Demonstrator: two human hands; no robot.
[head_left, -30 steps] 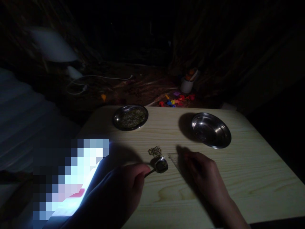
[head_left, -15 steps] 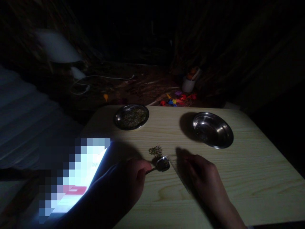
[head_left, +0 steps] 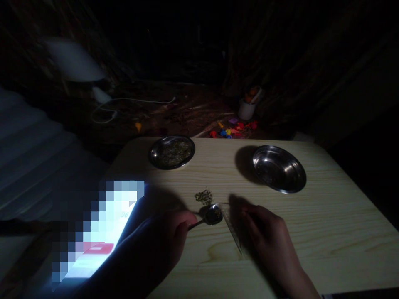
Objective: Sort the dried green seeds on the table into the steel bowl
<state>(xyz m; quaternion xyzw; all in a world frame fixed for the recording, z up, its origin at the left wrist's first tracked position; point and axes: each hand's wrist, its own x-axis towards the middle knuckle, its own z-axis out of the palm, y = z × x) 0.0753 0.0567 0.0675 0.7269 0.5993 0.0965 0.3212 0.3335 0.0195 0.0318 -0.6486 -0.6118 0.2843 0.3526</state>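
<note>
My left hand (head_left: 174, 238) is closed on the handle of a small metal spoon (head_left: 212, 215), whose bowl rests low over the pale wooden table (head_left: 327, 232). Just beyond the spoon lies a little heap of greenish-yellow grains (head_left: 203, 196). My right hand (head_left: 264, 234) rests on the table to the right of the spoon, its fingers curled on a thin clear strip (head_left: 232, 230); the grip itself is dim. At the back left stands a steel dish holding grains (head_left: 172, 152). An almost empty steel dish (head_left: 279, 168) sits at the back right.
A bright, blurred screen (head_left: 102, 232) glows at the table's left front. Beyond the table's far edge, on the dark ground, lie colourful small toys (head_left: 232, 129), a white cup (head_left: 247, 109), a white cable (head_left: 134, 101) and a pale lamp-like shape (head_left: 75, 62).
The spoon and my left hand have shifted slightly right and away, closer to the grain heap. My right hand has barely moved.
</note>
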